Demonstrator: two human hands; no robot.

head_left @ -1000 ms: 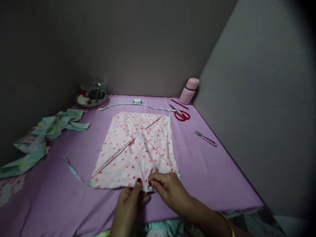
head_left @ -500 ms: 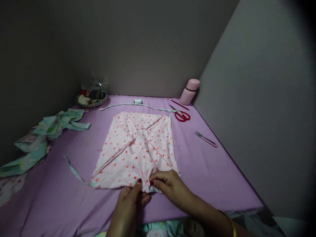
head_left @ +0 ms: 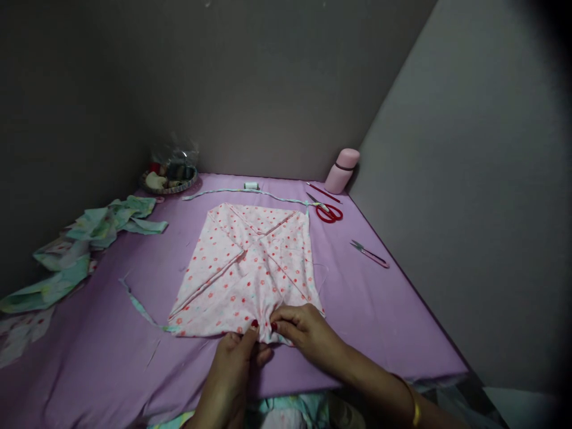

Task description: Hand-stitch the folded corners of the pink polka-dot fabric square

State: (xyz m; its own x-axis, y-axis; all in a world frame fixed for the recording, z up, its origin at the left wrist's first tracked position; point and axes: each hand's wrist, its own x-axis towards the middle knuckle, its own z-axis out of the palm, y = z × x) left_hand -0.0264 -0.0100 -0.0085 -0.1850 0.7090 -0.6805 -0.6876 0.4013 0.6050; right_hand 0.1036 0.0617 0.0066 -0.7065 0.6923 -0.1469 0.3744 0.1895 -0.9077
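A pink cloth piece with small red flowers (head_left: 223,292) lies spread out, its sides folded in toward the middle. At its near edge my left hand (head_left: 239,357) pinches the fabric between thumb and fingers. Close beside it, my right hand (head_left: 304,330) pinches the same edge, and the cloth is gathered into creases between them. Whether a needle or pin sits in the fingers cannot be made out. Thin green fabric ties (head_left: 138,305) reach out from the cloth's near left corner and from its far right corner.
Red-handled scissors (head_left: 329,213), a red pencil (head_left: 325,192) and a pink bottle (head_left: 342,171) are at the back right, thread snips (head_left: 370,254) nearer. A white thread spool (head_left: 251,186) stands at the back. Left are a sewing basket (head_left: 168,189) and green fabric scraps (head_left: 96,226).
The camera view has shifted slightly. Both hands keep their pinch on the near edge of the cloth, with hardly any movement.
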